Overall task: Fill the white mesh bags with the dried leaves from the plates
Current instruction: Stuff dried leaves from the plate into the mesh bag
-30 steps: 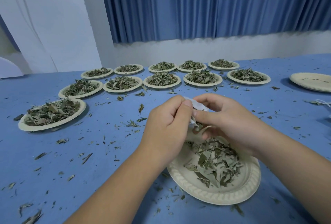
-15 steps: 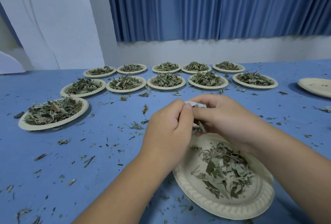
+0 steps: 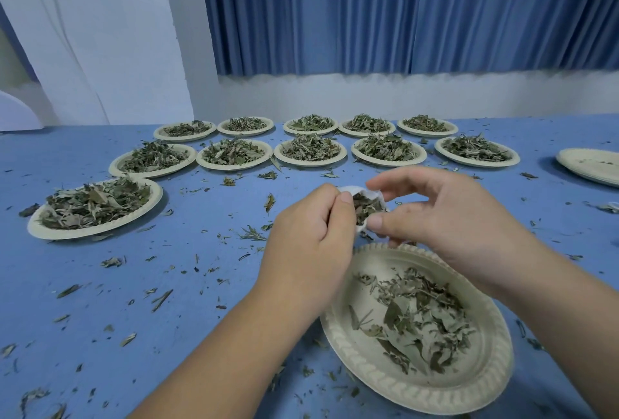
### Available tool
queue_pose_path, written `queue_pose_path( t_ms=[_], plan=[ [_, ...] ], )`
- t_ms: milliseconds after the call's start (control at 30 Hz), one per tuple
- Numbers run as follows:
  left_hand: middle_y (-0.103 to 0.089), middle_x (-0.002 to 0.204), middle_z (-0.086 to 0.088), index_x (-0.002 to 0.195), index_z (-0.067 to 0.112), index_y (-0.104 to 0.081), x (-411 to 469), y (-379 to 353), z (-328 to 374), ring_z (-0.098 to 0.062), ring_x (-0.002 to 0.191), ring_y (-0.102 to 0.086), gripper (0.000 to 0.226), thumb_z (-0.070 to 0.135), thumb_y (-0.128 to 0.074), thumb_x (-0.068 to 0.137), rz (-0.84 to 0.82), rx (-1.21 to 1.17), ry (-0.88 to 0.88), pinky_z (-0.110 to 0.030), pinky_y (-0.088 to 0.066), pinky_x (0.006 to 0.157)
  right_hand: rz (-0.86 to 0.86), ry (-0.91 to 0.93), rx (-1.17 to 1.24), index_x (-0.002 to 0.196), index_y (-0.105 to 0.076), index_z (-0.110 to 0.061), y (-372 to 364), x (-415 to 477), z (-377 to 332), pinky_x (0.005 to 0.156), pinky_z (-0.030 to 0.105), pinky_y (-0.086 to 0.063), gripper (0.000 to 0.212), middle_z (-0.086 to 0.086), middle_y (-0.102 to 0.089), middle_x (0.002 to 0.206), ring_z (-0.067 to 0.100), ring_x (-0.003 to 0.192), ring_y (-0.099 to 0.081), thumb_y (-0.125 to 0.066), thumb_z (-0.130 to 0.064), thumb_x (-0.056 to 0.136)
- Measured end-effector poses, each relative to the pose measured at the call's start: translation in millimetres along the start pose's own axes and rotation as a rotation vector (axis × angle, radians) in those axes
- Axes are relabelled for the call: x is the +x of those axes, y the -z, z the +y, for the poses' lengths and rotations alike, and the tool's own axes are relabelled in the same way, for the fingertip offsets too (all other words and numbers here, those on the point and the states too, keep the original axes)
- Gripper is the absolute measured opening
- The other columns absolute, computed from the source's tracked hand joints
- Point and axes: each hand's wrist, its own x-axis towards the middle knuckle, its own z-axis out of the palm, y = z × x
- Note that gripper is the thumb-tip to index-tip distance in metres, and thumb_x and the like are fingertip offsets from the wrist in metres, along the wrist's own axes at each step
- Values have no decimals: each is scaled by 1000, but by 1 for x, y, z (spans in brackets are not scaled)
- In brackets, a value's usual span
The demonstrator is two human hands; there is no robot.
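Fingers [image 3: 336,205] of the left hand [image 3: 308,244] curl and pinch the left edge of the white mesh bag [image 3: 360,190], held above the far rim of the near plate [image 3: 418,395]. The right hand [image 3: 445,217] spans the bag's mouth, index over it and thumb against its near rim, holding it, with dried leaves [image 3: 365,209] showing inside. Since half a second ago the right fingers [image 3: 385,180] have spread, opening the mouth wider. Leaf-filled plates [image 3: 311,164] line the far surface [image 3: 167,267].

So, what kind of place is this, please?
Probably a plain workroom for hand-packing herbs: a blue-covered table with rows of pale paper plates of dried leaves, pleated blue curtains behind, a small white mesh bag partly filled.
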Motion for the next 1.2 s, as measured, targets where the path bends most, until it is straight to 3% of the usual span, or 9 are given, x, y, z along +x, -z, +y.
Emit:
queue_pose_path(
  t_ms=[133,267,400,533,667,767,867,1033,1200],
  plan=[
    [-44,52,12,61,26,-39,-2,-2,1,-6,51,-37,31,41,-37,89,-55,24,-47,-22,-31,49,-31,-71,98,87,-72,-22,-2,4,6,44,20,-43,25,0,-60,78,13,46,-52,-82,-11,67],
    [-45,52,12,61,19,-39,-4,-3,1,-6,51,-39,35,40,-39,89,-75,32,-78,-20,-32,49,-86,-215,258,90,-70,-14,4,9,9,40,19,-39,38,3,-54,66,10,45,-48,-82,-19,55],
    [-41,51,11,59,19,-35,-6,-5,2,-6,50,-38,35,35,-41,89,-114,28,-121,-19,-29,47,1,-154,45,88,-67,-14,-2,7,8,40,24,-35,24,5,-51,69,14,44,-41,-78,-8,68],
    [-40,51,11,56,24,-32,-8,-7,3,-5,50,-38,37,32,-43,90,-126,49,-162,-18,-28,47,66,-67,-210,79,-60,-18,-11,6,8,48,25,-31,21,1,-46,67,11,46,-35,-74,-15,63],
    [-44,53,8,60,16,-38,-5,-4,-3,-9,51,-39,35,37,-40,89,-33,52,-97,-23,-32,49,-46,-114,-104,90,-63,-23,1,0,5,44,22,-37,27,-2,-58,77,7,44,-46,-78,-35,71],
    [-49,58,-3,64,18,-41,-3,0,-5,-21,56,-50,34,40,-39,90,37,25,-60,-31,-42,54,-171,-100,-316,102,-63,-41,31,-7,5,57,20,-44,48,-20,-61,90,0,57,-56,-65,-68,61],
    [-58,60,-1,59,18,-40,-1,1,-5,-6,50,-54,37,37,-40,91,114,8,-58,-16,-36,46,-393,-46,-613,110,-54,-57,55,-18,6,69,16,-45,62,-35,-52,103,-8,77,-56,-62,-77,53],
    [-53,52,20,59,31,-43,2,0,-8,4,58,-62,36,35,-41,94,135,-39,-58,-20,-45,52,-647,-16,-865,126,-28,-69,61,-27,13,91,19,-37,86,-43,-32,123,-23,109,-32,-77,-67,56],
    [-54,59,7,62,17,-40,3,-1,-11,5,64,-66,38,35,-41,95,139,-27,-69,-9,-39,47,-678,35,-989,135,-25,-62,49,-28,18,108,30,-32,82,-46,-23,127,-14,124,-21,-75,-53,71]
  ],
)
